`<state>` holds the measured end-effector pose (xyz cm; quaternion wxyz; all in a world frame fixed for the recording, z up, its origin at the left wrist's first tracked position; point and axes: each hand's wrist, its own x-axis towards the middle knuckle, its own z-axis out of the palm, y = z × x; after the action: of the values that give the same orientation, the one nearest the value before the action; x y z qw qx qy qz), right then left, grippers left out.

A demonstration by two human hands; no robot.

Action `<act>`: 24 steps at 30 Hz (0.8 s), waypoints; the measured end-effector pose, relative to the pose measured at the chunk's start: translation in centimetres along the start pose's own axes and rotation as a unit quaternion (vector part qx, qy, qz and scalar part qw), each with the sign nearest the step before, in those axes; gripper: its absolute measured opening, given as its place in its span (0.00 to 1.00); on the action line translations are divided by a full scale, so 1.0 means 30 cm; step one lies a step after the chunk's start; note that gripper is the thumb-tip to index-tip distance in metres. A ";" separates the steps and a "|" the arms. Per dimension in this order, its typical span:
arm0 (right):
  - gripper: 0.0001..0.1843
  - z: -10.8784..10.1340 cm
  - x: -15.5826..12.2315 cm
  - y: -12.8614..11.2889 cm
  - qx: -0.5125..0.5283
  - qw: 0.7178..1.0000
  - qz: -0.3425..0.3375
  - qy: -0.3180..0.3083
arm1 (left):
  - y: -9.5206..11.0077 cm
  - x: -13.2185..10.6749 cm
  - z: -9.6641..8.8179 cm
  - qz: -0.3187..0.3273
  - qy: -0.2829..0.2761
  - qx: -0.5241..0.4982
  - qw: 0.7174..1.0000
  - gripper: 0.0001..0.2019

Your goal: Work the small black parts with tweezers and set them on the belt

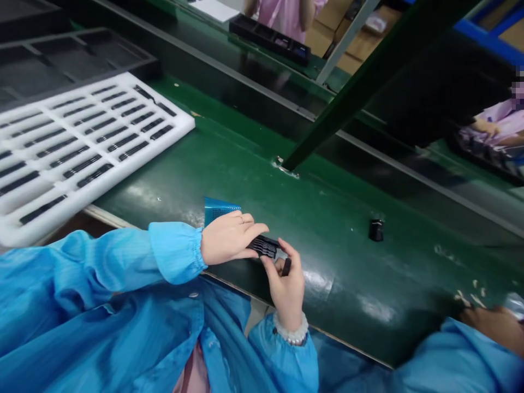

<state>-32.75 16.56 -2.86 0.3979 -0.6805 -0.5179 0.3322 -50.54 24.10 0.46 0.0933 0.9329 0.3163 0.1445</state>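
Note:
My left hand [229, 237] pinches a small black part with several ridges [265, 246] between thumb and fingers, just above the front edge of the green bench. On the part's other end, the thumb and forefinger of my right hand [287, 284] are closed. A short dark piece [286, 267] shows at the curled fingers of that hand; what it belongs to is unclear. Partly under my left hand lies a blue sheet with a dotted pattern [219, 207]. Farther right, a small black piece [375, 230] sits on the green bench top [327, 218].
At left, a white foam tray [186, 123] holds several dark strips in slots, with black trays [114, 46] behind it. A dark green post [323, 131] slants up from the bench. A co-worker's blue sleeve [458, 360] and hand are at lower right; people in pink work across.

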 end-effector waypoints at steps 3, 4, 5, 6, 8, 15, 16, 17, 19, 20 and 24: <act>0.24 0.002 0.039 -0.003 -0.056 0.998 0.027 -0.017 | -0.026 0.012 -0.016 -0.037 0.000 -0.010 0.999 0.31; 0.24 0.001 0.050 -0.004 -0.080 0.996 0.037 -0.026 | -0.039 0.010 -0.030 -0.058 0.017 -0.006 0.998 0.32; 0.24 -0.002 0.057 -0.004 -0.106 0.993 0.050 -0.032 | -0.056 0.002 -0.045 -0.082 0.039 -0.001 0.996 0.32; 0.25 -0.006 0.062 -0.003 -0.131 0.989 0.064 -0.032 | -0.074 -0.012 -0.060 -0.109 0.061 0.004 0.992 0.31; 0.27 -0.015 0.062 0.002 -0.168 0.982 0.083 -0.023 | -0.114 -0.051 -0.083 -0.160 0.088 0.005 0.983 0.26; 0.24 -0.035 0.030 -0.007 -0.060 0.994 0.041 0.086 | -0.178 -0.153 -0.036 -0.202 0.038 -0.034 0.978 0.30; 0.21 -0.037 0.027 -0.017 -0.004 0.991 0.033 0.132 | -0.178 -0.151 -0.025 -0.197 0.028 -0.036 0.979 0.29; 0.20 -0.040 0.023 -0.027 0.066 0.983 0.022 0.171 | -0.179 -0.148 -0.017 -0.192 0.014 -0.039 0.980 0.26; 0.20 -0.047 0.017 -0.044 0.210 0.958 -0.001 0.196 | -0.182 -0.139 -0.006 -0.185 -0.019 -0.048 0.981 0.18; 0.21 -0.050 0.013 -0.049 0.270 0.946 -0.003 0.177 | -0.184 -0.137 -0.004 -0.183 -0.035 -0.056 0.981 0.14; 0.26 -0.040 -0.015 -0.040 0.382 0.920 0.064 0.064 | -0.181 -0.151 -0.012 -0.186 -0.062 -0.137 0.971 0.10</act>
<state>-32.34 16.06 -1.22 0.6376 -0.5284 -0.2801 0.4856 -57.14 25.58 -1.60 0.2652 0.8432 0.4549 0.1083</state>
